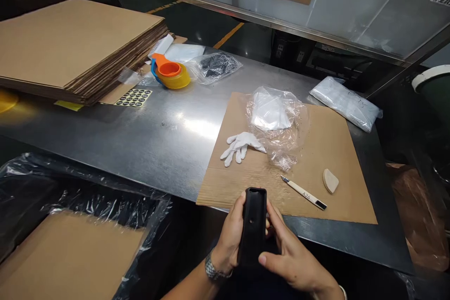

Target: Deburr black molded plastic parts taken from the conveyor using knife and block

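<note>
Holding long black part between left hand and right hand, touching both, neither nearer. Wrapping left side with left hand; gripping right side with right hand, thumb at near end. Pointing lengthwise away from wrists, toward cardboard ahead.

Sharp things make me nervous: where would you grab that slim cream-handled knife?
Probably pinch the slim cream-handled knife mid-handle, coming from the picture's lower right: it lies flat on the brown cardboard sheet, its pointed blade facing upper left, away from that approach.
</note>
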`<state>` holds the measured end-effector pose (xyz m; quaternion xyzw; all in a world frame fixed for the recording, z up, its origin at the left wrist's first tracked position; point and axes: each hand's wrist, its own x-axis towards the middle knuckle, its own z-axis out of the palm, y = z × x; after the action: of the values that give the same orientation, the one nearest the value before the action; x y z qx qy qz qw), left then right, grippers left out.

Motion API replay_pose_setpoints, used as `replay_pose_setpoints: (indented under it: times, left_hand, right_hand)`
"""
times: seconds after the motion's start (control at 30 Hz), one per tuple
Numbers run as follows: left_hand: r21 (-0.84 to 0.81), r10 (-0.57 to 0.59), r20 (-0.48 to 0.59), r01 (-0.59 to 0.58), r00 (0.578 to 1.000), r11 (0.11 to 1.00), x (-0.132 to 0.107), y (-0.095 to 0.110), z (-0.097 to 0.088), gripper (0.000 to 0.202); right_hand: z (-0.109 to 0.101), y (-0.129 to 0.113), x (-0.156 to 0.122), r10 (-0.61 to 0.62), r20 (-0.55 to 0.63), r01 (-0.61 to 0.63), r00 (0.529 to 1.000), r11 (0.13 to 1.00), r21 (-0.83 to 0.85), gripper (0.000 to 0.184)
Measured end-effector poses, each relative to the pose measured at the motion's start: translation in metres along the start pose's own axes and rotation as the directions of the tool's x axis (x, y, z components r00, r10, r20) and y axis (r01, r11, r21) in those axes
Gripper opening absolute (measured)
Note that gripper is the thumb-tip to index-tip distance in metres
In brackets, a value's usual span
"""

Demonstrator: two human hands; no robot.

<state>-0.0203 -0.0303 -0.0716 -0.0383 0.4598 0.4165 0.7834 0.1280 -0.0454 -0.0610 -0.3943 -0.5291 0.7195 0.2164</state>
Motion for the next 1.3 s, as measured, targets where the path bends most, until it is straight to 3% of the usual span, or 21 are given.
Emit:
replay_pose_setpoints:
  times: [0.1,0.17,0.3,0.43,0.57,0.77,0.87,0.97,1.1,1.2,1.3]
  left_hand:
    - [0.057,-0.06,0.012,0.059,0.998,0.997,0.012,0.008,-0.004,0.059]
    - [0.101,-0.047,0.027,0.044,0.999,0.994,0.02,0.012,-0.003,0.061]
    - [0.22,0.203,0.027,-0.204,0.979,0.954,0.037,0.014,0.004,0.045]
    - [0.368,0.488,0.034,-0.465,0.872,0.805,0.061,0.012,0.011,0.04]
    - [0.545,0.697,0.053,-0.606,0.715,0.579,0.082,0.009,0.011,0.045]
    - [0.756,0.82,0.154,-0.6,0.551,0.262,0.091,-0.002,0.004,0.05]
    - [0.838,0.818,0.221,-0.533,0.532,0.12,0.091,-0.004,-0.004,0.048]
    - [0.822,0.816,0.224,-0.553,0.534,0.136,0.094,-0.002,-0.011,0.044]
    - [0.771,0.844,0.129,-0.588,0.521,0.245,0.098,0.004,-0.016,0.041]
    - [0.73,0.85,0.113,-0.623,0.514,0.28,0.097,0.01,-0.012,0.039]
    - [0.71,0.825,0.156,-0.642,0.544,0.289,0.092,0.021,0.0,0.037]
  right_hand:
    - [-0.022,0.0,0.007,-0.002,0.003,0.002,1.0,1.0,-0.004,0.073]
    - [-0.038,-0.002,0.017,-0.007,-0.101,-0.002,0.995,0.996,-0.091,0.055]
    - [-0.074,-0.016,0.051,-0.178,-0.372,0.004,0.911,0.906,-0.423,0.039]
    - [-0.112,-0.037,0.104,-0.373,-0.471,-0.041,0.8,0.748,-0.662,0.034]
    - [-0.141,-0.052,0.166,-0.438,-0.442,-0.082,0.783,0.631,-0.772,0.022]
    - [-0.153,-0.054,0.236,-0.423,-0.406,-0.159,0.81,0.507,-0.847,0.027]
    - [-0.155,-0.054,0.255,-0.416,-0.407,-0.17,0.813,0.499,-0.85,0.028]
    - [-0.161,-0.054,0.266,-0.39,-0.398,-0.149,0.83,0.533,-0.833,0.028]
    - [-0.175,-0.053,0.265,-0.355,-0.41,-0.113,0.84,0.625,-0.772,0.028]
    - [-0.186,-0.051,0.254,-0.345,-0.432,-0.081,0.833,0.697,-0.712,0.029]
    - [-0.194,-0.051,0.241,-0.344,-0.433,-0.021,0.833,0.763,-0.646,0.03]
